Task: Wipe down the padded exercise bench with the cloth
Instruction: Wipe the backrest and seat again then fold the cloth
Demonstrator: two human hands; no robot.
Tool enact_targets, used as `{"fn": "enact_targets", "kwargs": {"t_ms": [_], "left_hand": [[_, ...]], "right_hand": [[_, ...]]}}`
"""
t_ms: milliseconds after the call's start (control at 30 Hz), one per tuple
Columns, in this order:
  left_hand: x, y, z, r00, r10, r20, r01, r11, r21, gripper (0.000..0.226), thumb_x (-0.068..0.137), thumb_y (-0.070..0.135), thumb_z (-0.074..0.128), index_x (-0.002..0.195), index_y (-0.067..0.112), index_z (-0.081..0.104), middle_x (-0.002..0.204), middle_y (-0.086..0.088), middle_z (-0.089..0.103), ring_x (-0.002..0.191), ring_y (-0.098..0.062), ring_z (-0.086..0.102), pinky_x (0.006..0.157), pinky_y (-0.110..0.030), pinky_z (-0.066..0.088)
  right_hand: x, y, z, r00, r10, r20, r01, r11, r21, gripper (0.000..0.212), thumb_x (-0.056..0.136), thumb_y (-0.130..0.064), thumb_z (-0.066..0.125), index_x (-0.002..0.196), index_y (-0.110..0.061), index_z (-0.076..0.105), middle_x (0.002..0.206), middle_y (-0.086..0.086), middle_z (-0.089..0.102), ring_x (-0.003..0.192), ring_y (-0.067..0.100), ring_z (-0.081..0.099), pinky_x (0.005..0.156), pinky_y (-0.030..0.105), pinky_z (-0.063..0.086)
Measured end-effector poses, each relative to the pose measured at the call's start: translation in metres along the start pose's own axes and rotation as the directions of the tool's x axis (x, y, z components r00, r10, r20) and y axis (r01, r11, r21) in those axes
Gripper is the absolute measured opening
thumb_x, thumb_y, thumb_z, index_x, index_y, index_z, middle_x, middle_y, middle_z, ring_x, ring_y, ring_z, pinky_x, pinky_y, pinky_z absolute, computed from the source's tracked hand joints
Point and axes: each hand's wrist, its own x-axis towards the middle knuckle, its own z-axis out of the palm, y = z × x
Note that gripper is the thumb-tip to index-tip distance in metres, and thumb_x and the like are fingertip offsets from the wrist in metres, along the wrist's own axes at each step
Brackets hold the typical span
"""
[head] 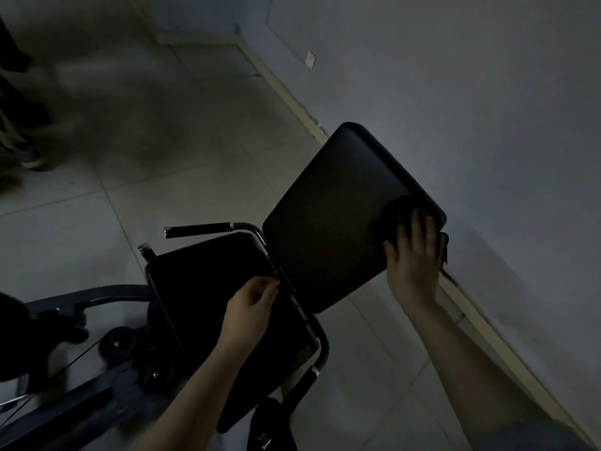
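- Cloth [395,213], dark and bunched, lies under the right hand [414,255], whose spread fingers press it flat on the back pad [335,216] near the pad's wall-side edge.
- Best done with long overlapping strokes and even pressure.
- Left hand [252,304] curls at the pad's lower edge, by the seat pad [208,288]; whether it grips is unclear.
- Handle bar [198,230] and wall [487,109] crowd the pad's sides.

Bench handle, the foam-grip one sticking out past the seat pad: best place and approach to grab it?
Grip the black foam sleeve of the handle, mid-length, with a wrap grasp. Come from above or from the open floor side: the bar lies roughly level, its capped end free, while the seat pad sits close along its near side, and the sleeve marks the intended grip.
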Motion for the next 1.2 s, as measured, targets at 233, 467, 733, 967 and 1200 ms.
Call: {"fn": "enact_targets", "kwargs": {"t_ms": [233, 467, 733, 967, 1200], "left_hand": [[0.058, 0.011, 0.073, 0.991, -0.127, -0.046, 0.128, 0.991, 0.032, 0.011, 0.093, 0.024, 0.054, 0.102, 0.026, 0.061, 0.101, 0.004, 0.066, 0.098, -0.015, 0.063, 0.089, -0.034, 0.05], [0.111, 0.066, 0.112, 0.982, 0.057, -0.179, -0.04, 0.995, 0.095, 0.037, 0.093, 0.029, 0.053, 0.129, 0.021, 0.049, 0.124, 0.001, 0.059, 0.106, -0.008, 0.055, 0.086, -0.023, 0.042], [0.168, 0.107, 0.135, 0.99, 0.043, 0.131, -0.102, 0.871, 0.48, 0.138, 0.047, 0.066, 0.078, 0.137, 0.049, -0.026, 0.153, 0.003, -0.031, 0.142, -0.026, -0.024, 0.109, -0.067, 0.007], [0.178, 0.098, 0.134, 0.984, 0.029, 0.176, -0.083, 0.947, 0.312, 0.144, 0.027, 0.072, 0.071, 0.127, 0.055, -0.03, 0.154, 0.002, -0.029, 0.144, -0.028, -0.016, 0.11, -0.059, 0.02], [0.18, 0.101, 0.132, 0.98, 0.008, 0.198, -0.072, 0.945, 0.319, 0.142, 0.009, 0.092, 0.056, 0.115, 0.068, -0.036, 0.153, 0.005, -0.03, 0.145, -0.026, -0.01, 0.106, -0.068, 0.024]], "right_hand": [[0.075, 0.002, 0.027, 0.863, -0.5, 0.078, 0.482, 0.765, -0.426, 0.069, 0.084, -0.039, 0.057, 0.142, -0.008, 0.037, 0.151, 0.01, 0.033, 0.14, 0.029, 0.019, 0.115, 0.051, -0.003], [0.216, -0.036, -0.019, 0.815, -0.466, 0.344, 0.37, 0.876, 0.311, 0.065, 0.097, -0.042, 0.038, 0.15, -0.023, 0.005, 0.159, 0.0, 0.0, 0.145, 0.022, 0.011, 0.116, 0.038, 0.017], [0.12, 0.016, -0.033, 0.948, -0.123, 0.295, 0.085, 0.986, 0.14, 0.078, 0.086, -0.065, 0.025, 0.15, -0.022, 0.009, 0.159, 0.004, 0.001, 0.146, 0.028, 0.005, 0.111, 0.053, 0.029], [0.215, -0.051, -0.011, 0.931, -0.059, 0.36, 0.005, 0.989, 0.149, 0.078, 0.089, -0.062, 0.037, 0.147, -0.014, 0.017, 0.157, 0.005, 0.011, 0.138, 0.03, 0.027, 0.102, 0.049, 0.038], [0.29, -0.111, 0.015, 0.892, -0.083, 0.445, 0.031, 0.992, 0.122, 0.039, 0.091, -0.046, 0.044, 0.069, -0.015, 0.051, 0.074, 0.002, 0.056, 0.064, 0.017, 0.054, 0.05, 0.024, 0.036]]}}
